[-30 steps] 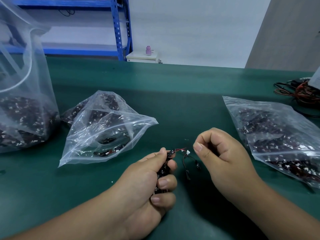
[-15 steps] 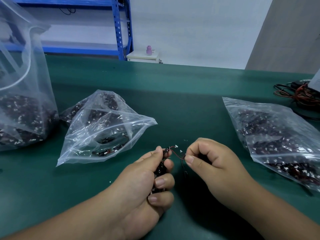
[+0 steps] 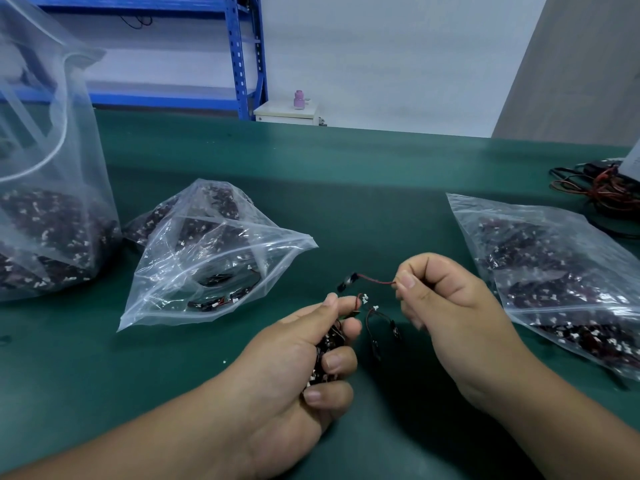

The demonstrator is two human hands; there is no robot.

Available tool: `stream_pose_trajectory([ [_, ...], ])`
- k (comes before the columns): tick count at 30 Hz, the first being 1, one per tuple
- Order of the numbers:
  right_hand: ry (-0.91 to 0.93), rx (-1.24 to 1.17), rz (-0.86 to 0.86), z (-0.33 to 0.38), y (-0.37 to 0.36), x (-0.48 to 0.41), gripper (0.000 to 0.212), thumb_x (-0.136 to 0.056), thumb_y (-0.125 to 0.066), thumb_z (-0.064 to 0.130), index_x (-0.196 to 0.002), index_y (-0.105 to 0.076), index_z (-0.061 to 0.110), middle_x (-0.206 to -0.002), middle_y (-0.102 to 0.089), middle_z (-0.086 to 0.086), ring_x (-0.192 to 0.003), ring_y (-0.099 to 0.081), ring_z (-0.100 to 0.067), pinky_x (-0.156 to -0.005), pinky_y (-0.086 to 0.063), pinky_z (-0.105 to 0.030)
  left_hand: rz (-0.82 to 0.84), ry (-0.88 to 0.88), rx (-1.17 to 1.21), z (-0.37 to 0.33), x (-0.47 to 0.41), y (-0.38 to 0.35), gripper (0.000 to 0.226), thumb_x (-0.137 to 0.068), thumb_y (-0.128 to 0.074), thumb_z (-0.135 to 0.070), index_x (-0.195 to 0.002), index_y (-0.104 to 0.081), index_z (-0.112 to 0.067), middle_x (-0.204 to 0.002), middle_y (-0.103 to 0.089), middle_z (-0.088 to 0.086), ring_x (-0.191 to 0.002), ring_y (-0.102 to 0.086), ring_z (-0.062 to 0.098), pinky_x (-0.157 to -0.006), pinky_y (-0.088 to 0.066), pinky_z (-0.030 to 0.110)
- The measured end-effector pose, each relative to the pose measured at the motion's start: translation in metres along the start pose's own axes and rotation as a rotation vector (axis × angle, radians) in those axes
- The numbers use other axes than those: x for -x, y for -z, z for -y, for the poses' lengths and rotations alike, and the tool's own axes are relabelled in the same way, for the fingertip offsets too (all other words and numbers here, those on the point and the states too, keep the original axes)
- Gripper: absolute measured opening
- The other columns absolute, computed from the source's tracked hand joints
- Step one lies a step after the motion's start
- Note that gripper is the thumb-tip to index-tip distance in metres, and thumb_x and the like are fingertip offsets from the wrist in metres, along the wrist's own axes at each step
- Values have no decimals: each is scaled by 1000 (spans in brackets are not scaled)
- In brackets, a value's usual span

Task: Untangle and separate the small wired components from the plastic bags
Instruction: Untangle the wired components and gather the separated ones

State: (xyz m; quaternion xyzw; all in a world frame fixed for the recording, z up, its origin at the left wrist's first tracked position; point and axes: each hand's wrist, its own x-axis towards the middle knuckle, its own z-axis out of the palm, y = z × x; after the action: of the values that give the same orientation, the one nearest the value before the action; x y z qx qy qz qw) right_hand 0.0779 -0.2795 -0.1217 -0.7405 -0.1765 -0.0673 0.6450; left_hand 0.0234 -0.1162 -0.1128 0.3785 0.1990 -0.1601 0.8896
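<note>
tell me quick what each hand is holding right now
Left hand: closed round a bundle of wired components.
Right hand: pinching the red wire of one component, pulled clear of the bundle.

Left grip point(image 3: 294, 365) curls round a bundle point(image 3: 327, 345); right grip point(image 3: 450, 306) pinches one wire point(image 3: 375, 279).

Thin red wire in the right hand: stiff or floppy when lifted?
Probably floppy: the thin red wire curves between the right hand and its black end piece. May snag the dark component bundle gripped by the left hand.
</note>
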Motion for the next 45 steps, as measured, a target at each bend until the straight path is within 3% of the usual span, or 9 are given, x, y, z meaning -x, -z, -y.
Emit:
stream_pose_trajectory([
  [6,-41,-44,-47,-8,5,-4,16,-85,-58,38,-76,-63,25,-68,-49,1,-58,-37,-10,-54,-35,-18,8,36,15,-3,0,3,25,-93,-60,-21,-115,-71,-14,-66,-56,2,-40,-32,8,-31,-18,12],
  [13,-68,-42,-91,-13,7,-6,16,-84,-58,37,-74,-63,26,-65,-48,3,-56,-36,-11,-52,-33,-20,-7,61,-18,-3,-2,3,32,-89,-63,-19,-119,-65,-9,-65,-53,1,-38,-30,8,-30,-18,12],
  [18,-84,3,-130,-15,9,-6,17,-84,-57,38,-75,-62,24,-65,-47,4,-59,-37,-11,-58,-32,-29,-7,64,1,-4,-2,3,11,-92,-61,-23,-99,-61,-14,-63,-51,1,-37,-30,8,-30,-18,11],
  [24,-103,72,-175,-18,13,-6,24,-83,-57,41,-75,-59,19,-60,-44,8,-58,-37,-9,-59,-34,-27,30,79,71,-6,-2,4,14,-90,-58,-29,-86,-58,-15,-64,-50,1,-37,-30,9,-30,-19,10],
  [28,-127,64,-185,-19,15,-6,21,-77,-59,38,-75,-61,17,-62,-46,1,-59,-37,-14,-56,-32,-28,68,55,94,-6,-1,6,12,-74,-58,-19,-84,-62,-13,-66,-50,3,-39,-30,10,-32,-19,10],
  [35,-135,28,-153,-19,15,-6,17,-73,-59,31,-65,-58,16,-60,-46,-1,-58,-36,-18,-48,-30,-22,41,57,100,-6,1,5,20,-83,-43,-13,-92,-61,-11,-66,-51,5,-40,-30,12,-33,-20,11],
  [41,-123,23,-138,-19,16,-6,19,-70,-58,29,-62,-53,12,-58,-44,-1,-59,-35,-18,-50,-30,-25,21,49,75,-4,0,4,16,-87,-45,-10,-97,-57,-14,-65,-52,4,-39,-32,10,-32,-19,10],
  [45,-121,7,-123,-16,15,-5,22,-56,-58,36,-60,-56,14,-58,-42,-5,-58,-33,-18,-48,-29,-22,17,55,86,-3,-1,4,13,-89,-49,-9,-97,-55,-17,-67,-55,4,-39,-34,10,-30,-19,10],
])
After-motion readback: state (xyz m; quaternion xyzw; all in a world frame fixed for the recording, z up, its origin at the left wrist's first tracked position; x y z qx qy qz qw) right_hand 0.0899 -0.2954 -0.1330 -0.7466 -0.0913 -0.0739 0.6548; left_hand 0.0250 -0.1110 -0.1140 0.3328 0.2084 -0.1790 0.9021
